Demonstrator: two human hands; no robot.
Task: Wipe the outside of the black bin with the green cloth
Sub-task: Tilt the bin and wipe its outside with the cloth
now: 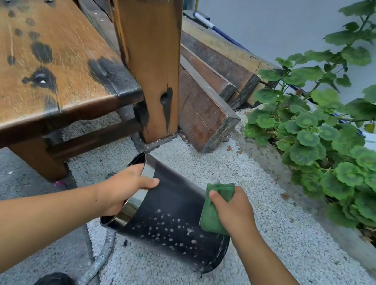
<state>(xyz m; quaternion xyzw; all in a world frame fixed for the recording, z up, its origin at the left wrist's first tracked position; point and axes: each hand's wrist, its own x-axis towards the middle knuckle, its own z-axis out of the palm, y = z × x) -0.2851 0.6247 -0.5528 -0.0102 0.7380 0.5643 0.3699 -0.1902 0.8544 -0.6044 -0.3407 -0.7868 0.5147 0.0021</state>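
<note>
Bin: the black bin [171,213] lay tipped on its side in the lower centre of the frame, mouth toward the left, base edge down on the white gravel [275,253]
Left hand: the left hand [124,186] gripped the shiny rim [141,196], thumb across the outside, the fingers seemingly hooked into the mouth
Right hand: the right hand [232,212] held the green cloth [212,216] bunched up and pressed it to the wall near the base
Dirt: pale specks dotted the lower wall, just left of the cloth
Risk, rolling: the round bin seemed to rest on little but its base edge and the rim grip, so a hard stroke could probably roll or skid it on the loose stones
Risk, missed spots: the wadded cloth covered little, and the side facing the gravel was hidden, so patches could be skipped unless the bin was turned
Risk, grit: a cloth dragged to the base might pick up stone dust and smear or scratch the wall
Writing: no brand, label or lettering could be read on bin or cloth
Nearby: a grey hose [101,256] ran under the mouth; a stained wooden tabletop [37,46] filled the upper left
</note>
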